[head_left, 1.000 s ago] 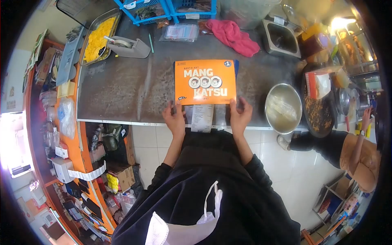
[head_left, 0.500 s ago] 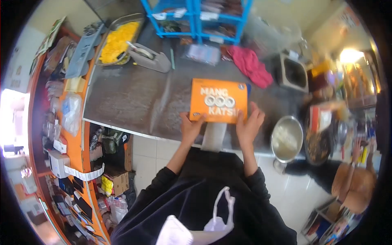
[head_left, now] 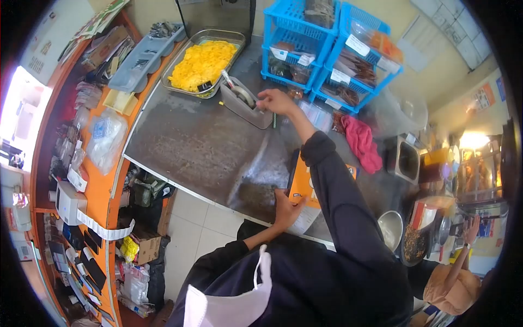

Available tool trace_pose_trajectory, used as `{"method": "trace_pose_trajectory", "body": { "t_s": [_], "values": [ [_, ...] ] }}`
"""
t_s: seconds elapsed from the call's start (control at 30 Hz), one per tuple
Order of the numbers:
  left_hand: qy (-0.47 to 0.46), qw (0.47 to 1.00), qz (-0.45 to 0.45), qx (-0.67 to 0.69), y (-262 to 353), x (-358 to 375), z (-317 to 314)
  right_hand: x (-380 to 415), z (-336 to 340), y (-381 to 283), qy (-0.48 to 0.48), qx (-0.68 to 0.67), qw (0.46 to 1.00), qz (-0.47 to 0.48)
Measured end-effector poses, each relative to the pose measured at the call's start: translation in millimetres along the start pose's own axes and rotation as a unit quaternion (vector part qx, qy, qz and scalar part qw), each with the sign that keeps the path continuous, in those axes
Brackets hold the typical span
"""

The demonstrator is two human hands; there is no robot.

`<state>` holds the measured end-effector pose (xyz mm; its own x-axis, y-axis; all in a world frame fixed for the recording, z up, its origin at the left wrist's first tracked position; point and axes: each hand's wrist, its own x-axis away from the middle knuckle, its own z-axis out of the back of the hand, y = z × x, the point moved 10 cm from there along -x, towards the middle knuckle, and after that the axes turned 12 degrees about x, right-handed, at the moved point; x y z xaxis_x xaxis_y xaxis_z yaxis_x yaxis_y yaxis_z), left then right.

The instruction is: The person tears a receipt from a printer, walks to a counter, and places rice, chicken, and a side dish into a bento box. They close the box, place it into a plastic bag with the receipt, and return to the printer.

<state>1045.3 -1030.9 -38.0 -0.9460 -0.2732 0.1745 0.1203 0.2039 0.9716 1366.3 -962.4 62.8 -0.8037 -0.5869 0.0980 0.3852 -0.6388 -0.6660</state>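
Observation:
My left hand (head_left: 287, 210) is closed on the near left corner of the orange box (head_left: 306, 182), which lies on the dark metal table (head_left: 180, 133). A strip of white paper (head_left: 304, 220) sticks out from under the box's near edge. My right hand (head_left: 274, 102) reaches over the table to the grey tape dispenser (head_left: 245, 109), its fingers bent beside the tape roll. Whether those fingertips touch the tape cannot be made out. My right sleeve covers part of the box.
A tray of yellow food (head_left: 204, 65) stands behind the dispenser. Blue basket racks (head_left: 318, 71), a pink cloth (head_left: 362, 144) and a metal bowl (head_left: 391, 229) are further right. Another person's arm (head_left: 457, 267) shows at lower right. Orange shelving (head_left: 117, 180) lines the left.
My right hand has let go of the box and moved up and left to the tape dispenser. The box is lower and flat on the table, and the view has turned.

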Motion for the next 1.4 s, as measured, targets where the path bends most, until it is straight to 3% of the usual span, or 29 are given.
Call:
{"method": "trace_pose_trajectory", "body": {
  "t_s": [0.17, 0.3, 0.37, 0.47, 0.6, 0.7, 0.73, 0.8, 0.93, 1.07, 1.2, 1.3, 1.4],
  "values": [
    [-0.022, 0.999, 0.026, -0.019, -6, -4, -2, -2, 13, -12, 0.007, 0.044, 0.999, -0.002],
    [-0.018, 0.99, 0.102, 0.096, -10, -2, -6, 37, 31, 6, -0.003, 0.165, 0.982, -0.092],
    [-0.012, 0.995, 0.082, 0.056, -19, -3, -3, 40, 8, 42, -0.027, 0.165, 0.977, -0.134],
    [0.001, 0.998, 0.067, 0.003, -18, -4, 4, 52, -7, 49, 0.022, 0.172, 0.96, -0.219],
    [-0.004, 0.991, 0.114, -0.066, 4, -11, 6, 78, -11, 65, 0.007, 0.327, 0.914, -0.239],
    [-0.014, 0.988, 0.155, 0.006, -12, -6, 4, 166, 55, 4, 0.14, 0.077, 0.978, -0.135],
    [-0.019, 0.987, 0.156, 0.043, -18, -10, 2, 205, 75, -8, 0.202, -0.017, 0.976, -0.085],
    [-0.034, 0.977, 0.188, 0.097, -3, -7, -11, 288, 82, -6, 0.318, -0.288, 0.902, -0.053],
    [-0.038, 0.965, 0.22, 0.137, 13, -11, -24, 427, 27, 27, 0.349, -0.22, 0.882, -0.227],
    [-0.031, 0.965, 0.22, 0.136, 18, -19, -24, 448, -36, 43, 0.413, -0.339, 0.811, -0.24],
    [-0.016, 0.972, 0.216, 0.087, 28, -28, -23, 441, -45, 64, 0.483, -0.222, 0.804, -0.265],
    [-0.026, 0.968, 0.225, 0.105, 40, -29, -28, 448, -46, 70, 0.569, -0.261, 0.733, -0.267],
    [-0.04, 0.965, 0.236, 0.11, 44, -32, -34, 448, -42, 80, 0.568, -0.268, 0.733, -0.262]
  ]
}}
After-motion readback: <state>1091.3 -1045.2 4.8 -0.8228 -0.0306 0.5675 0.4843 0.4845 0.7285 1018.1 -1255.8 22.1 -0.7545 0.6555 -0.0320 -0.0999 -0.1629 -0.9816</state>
